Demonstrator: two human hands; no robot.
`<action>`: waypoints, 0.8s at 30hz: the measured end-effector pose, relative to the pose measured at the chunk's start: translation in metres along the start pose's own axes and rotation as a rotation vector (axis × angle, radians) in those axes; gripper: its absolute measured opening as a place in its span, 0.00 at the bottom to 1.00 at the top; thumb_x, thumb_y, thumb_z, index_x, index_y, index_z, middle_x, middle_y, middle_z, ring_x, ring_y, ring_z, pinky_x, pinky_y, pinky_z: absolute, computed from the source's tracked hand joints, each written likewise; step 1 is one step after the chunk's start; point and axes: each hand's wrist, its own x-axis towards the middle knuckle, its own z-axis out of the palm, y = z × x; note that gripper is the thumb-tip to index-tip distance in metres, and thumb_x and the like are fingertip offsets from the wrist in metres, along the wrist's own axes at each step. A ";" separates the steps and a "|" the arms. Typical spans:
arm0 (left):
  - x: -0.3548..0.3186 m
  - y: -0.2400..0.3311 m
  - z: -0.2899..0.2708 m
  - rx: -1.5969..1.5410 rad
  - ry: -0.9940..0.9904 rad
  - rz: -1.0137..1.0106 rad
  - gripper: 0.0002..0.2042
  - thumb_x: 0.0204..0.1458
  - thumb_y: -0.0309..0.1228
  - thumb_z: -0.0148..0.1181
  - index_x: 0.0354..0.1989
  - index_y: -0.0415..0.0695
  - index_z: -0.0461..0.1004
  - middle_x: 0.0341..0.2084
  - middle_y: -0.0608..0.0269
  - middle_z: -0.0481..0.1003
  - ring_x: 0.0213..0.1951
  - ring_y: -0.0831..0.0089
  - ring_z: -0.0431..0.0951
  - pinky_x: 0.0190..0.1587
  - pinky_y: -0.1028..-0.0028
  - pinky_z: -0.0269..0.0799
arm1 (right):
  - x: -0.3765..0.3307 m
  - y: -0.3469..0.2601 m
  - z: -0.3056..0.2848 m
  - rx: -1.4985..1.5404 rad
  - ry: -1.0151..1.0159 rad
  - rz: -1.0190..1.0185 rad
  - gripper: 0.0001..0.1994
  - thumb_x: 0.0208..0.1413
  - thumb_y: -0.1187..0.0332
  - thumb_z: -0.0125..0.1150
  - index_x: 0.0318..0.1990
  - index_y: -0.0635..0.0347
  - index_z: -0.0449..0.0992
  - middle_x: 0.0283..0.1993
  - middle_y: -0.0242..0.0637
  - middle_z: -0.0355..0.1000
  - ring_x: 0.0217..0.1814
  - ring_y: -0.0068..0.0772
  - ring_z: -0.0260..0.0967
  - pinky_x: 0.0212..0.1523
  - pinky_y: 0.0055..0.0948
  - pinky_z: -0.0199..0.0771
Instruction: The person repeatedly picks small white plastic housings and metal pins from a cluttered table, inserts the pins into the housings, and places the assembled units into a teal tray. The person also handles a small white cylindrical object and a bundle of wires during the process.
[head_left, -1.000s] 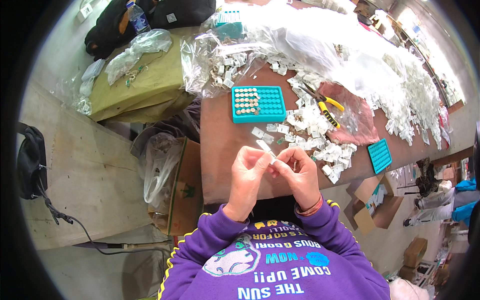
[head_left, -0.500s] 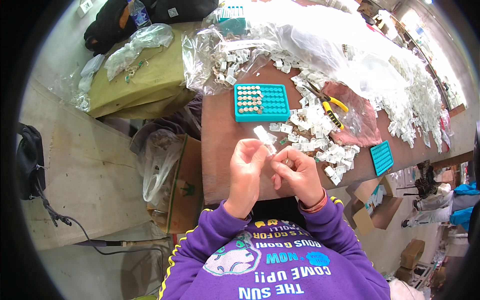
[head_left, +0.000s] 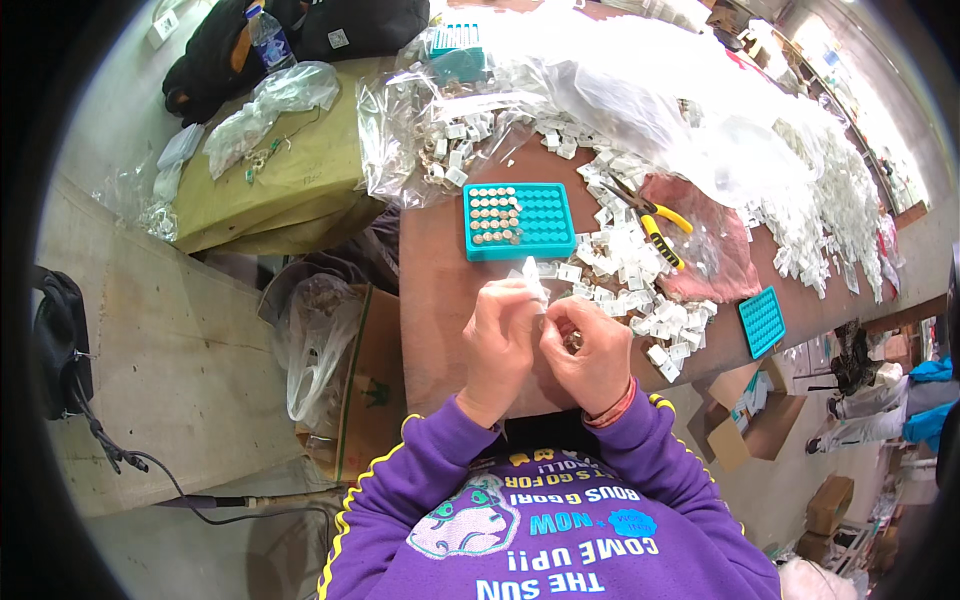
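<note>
Table (head_left: 430, 340) brown, strewn with loose clear pieces (head_left: 620, 265). Teal tray (head_left: 520, 253) part filled with round discs (head_left: 490, 213). Left hand (head_left: 502, 325) pinches white piece (head_left: 532, 275) above table, near tray; right hand (head_left: 590, 345) curled around small metallic item (head_left: 572, 341), fingertips at piece's lower end. Step, probably: two-handed fitting. Next move calls for steady left pinch, fine right fingertip work.

The small white piece (head_left: 532, 272), pale and partly translucent, is pinched in the fingers of the left hand (head_left: 500, 325). It is raised above the desk (head_left: 435, 335), far end pointing up; the near end is partly hidden by fingers. The small metallic pieces (head_left: 573, 341) sit inside the curled right hand (head_left: 592, 350), count unclear.
</note>
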 end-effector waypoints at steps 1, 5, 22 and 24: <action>0.000 -0.001 0.000 0.018 -0.004 0.017 0.08 0.56 0.20 0.57 0.41 0.38 0.67 0.43 0.58 0.70 0.41 0.77 0.73 0.44 0.77 0.71 | 0.000 0.000 0.000 -0.010 0.008 -0.009 0.05 0.44 0.76 0.63 0.29 0.59 0.73 0.24 0.37 0.71 0.25 0.35 0.74 0.26 0.30 0.72; 0.001 -0.001 0.000 0.005 -0.001 0.007 0.07 0.56 0.20 0.57 0.41 0.39 0.67 0.41 0.57 0.72 0.41 0.73 0.75 0.43 0.75 0.72 | 0.004 0.002 0.001 -0.025 0.024 -0.023 0.06 0.44 0.76 0.63 0.31 0.59 0.73 0.24 0.37 0.71 0.24 0.34 0.74 0.25 0.29 0.72; 0.020 -0.009 -0.011 -1.054 0.100 -0.612 0.09 0.62 0.32 0.51 0.46 0.42 0.67 0.39 0.60 0.75 0.41 0.73 0.76 0.45 0.73 0.73 | 0.031 0.005 0.005 0.163 -0.230 0.072 0.08 0.55 0.68 0.60 0.40 0.60 0.76 0.32 0.43 0.77 0.31 0.38 0.77 0.31 0.31 0.74; 0.019 -0.012 -0.011 -1.063 0.166 -0.616 0.08 0.62 0.32 0.51 0.46 0.42 0.67 0.38 0.60 0.75 0.39 0.73 0.75 0.42 0.75 0.73 | 0.056 0.015 -0.002 0.054 -0.188 0.014 0.09 0.54 0.69 0.61 0.42 0.58 0.77 0.33 0.44 0.77 0.31 0.39 0.76 0.33 0.32 0.74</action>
